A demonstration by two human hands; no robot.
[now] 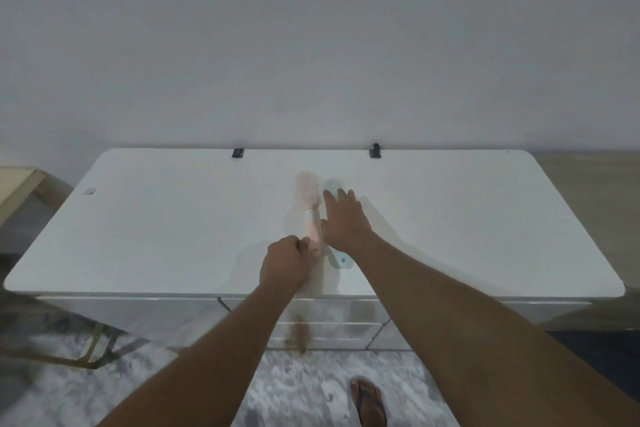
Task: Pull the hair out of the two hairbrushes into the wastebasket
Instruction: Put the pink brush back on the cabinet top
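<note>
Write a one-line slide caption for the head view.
Left hand grips pink hairbrush; right hand covers blue hairbrush.

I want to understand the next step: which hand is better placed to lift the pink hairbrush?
The left hand. Its fingers are curled at the handle end of the pink hairbrush, while the right hand lies flat over the blue hairbrush beside it.

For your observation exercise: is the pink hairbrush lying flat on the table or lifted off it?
Lying flat: the pink hairbrush rests lengthwise on the white table, left hand at its handle end.
</note>
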